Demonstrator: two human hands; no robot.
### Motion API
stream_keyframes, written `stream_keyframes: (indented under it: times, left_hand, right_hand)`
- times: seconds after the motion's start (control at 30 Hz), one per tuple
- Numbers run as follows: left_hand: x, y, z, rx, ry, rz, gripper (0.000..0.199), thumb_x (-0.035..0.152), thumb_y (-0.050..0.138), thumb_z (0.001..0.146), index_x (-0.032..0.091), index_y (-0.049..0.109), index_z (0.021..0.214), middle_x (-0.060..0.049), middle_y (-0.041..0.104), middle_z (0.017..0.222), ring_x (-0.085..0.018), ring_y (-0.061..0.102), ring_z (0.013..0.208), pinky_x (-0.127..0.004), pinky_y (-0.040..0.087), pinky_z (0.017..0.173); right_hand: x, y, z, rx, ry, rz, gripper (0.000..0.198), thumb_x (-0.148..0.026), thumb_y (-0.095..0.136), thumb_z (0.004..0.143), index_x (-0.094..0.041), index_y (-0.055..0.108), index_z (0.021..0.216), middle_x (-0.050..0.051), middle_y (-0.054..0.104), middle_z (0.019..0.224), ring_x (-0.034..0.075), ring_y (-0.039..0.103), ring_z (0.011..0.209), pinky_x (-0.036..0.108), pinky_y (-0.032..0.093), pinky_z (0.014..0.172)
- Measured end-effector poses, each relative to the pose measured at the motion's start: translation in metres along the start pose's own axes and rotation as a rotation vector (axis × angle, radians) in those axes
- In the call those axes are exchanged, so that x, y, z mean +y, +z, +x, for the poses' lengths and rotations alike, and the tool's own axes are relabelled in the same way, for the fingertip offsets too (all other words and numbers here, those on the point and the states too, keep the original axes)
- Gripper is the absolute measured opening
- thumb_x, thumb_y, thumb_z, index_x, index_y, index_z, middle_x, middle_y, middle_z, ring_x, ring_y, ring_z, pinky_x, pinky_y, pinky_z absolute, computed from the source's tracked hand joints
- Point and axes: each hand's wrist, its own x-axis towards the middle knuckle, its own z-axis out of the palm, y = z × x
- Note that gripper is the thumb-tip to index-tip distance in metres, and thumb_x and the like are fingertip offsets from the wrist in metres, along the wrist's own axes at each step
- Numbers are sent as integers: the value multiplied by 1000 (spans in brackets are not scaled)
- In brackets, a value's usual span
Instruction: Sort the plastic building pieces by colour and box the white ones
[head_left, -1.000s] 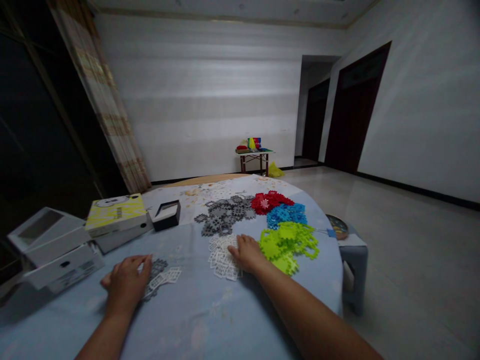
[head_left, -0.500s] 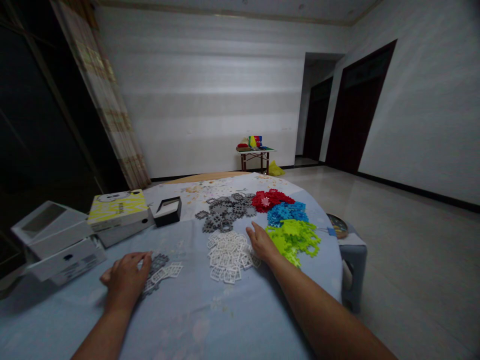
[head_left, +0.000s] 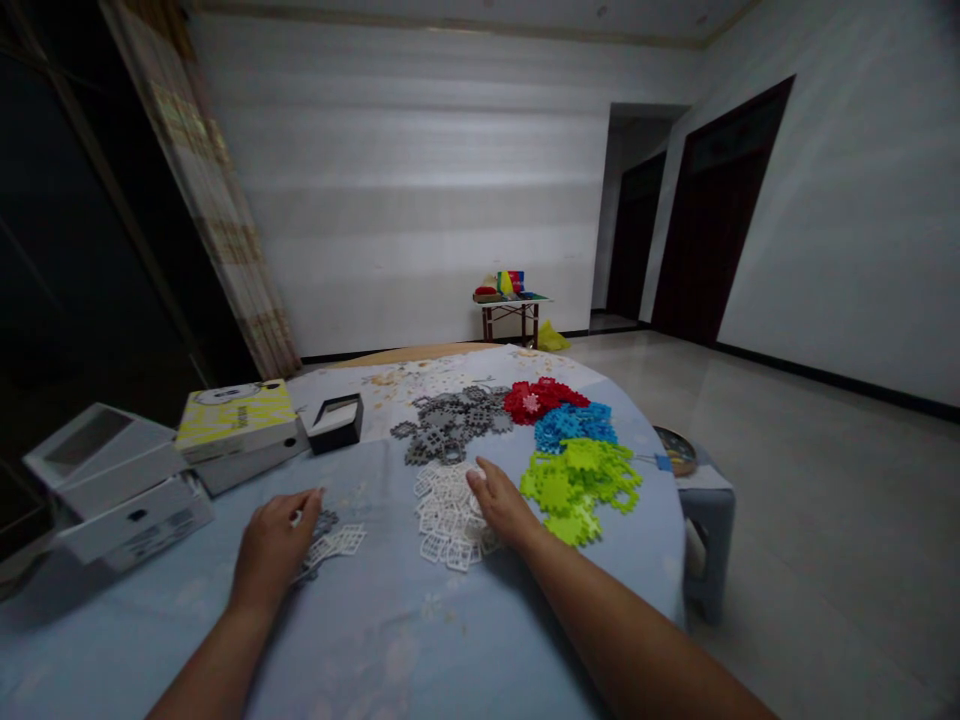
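Observation:
My left hand (head_left: 274,548) is above a small group of grey toothed plastic pieces (head_left: 326,522) and white square frame pieces (head_left: 346,540), covering part of them. Its thumb and fingertips are drawn together; a small pale bit shows there, too small to name. My right hand (head_left: 504,503), thumb and fingers apart, hovers over the right side of a heap of white square frame pieces (head_left: 446,508). I see nothing in it. Just right of this hand lies a pile of lime-green toothed pieces (head_left: 577,480).
Beyond the white heap are piles of grey (head_left: 450,420), red (head_left: 544,398) and blue pieces (head_left: 574,425). At the left stand a small black box (head_left: 336,425), a yellow-and-white box (head_left: 240,425) and white boxes (head_left: 135,510). A grey stool (head_left: 705,520) stands by the table's right edge.
My left hand has moved right and slightly forward over the small group. My right hand has moved left across the white heap, uncovering more of the green pile.

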Motion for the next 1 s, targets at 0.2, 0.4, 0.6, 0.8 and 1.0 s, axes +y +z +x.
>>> stream_keyframes:
  times: [0.2,0.4,0.6,0.8,1.0]
  left_hand:
    - [41,9,2,-206,-43,-434,58,66,50,66,16,71,86,-6,72,84,-22,62,80,-31,48,73]
    - [93,13,-1,-401,-21,-625,69,71,48,66,14,69,98,-10,72,88,-21,63,79,-34,48,73]
    - [45,4,21,-107,-75,-477,56,57,48,73,13,67,103,-9,71,101,-23,63,96,-33,46,86]
    - [-44,-12,16,76,-240,-112,46,38,39,79,13,65,107,-12,70,104,-24,63,97,-33,47,85]
    - [-71,6,9,12,-281,69,47,33,39,79,12,63,114,-15,65,116,-27,58,107,-37,44,91]
  right_hand:
    - [12,-12,5,158,31,7,44,-38,31,93,-11,56,118,14,59,119,20,51,115,33,36,101]
    - [21,-13,-2,189,-12,-6,40,-37,34,92,-13,59,111,14,62,111,20,55,108,32,39,97]
    - [24,-12,-7,144,-65,-28,37,-36,35,92,-15,61,109,12,63,108,20,55,105,32,40,95]
    - [26,-8,-8,129,-76,-45,37,-35,36,91,-13,60,108,14,63,106,21,55,103,33,40,94]
    - [28,-3,-8,127,-60,-88,34,-33,37,90,-15,61,105,12,64,104,21,57,100,33,41,92]
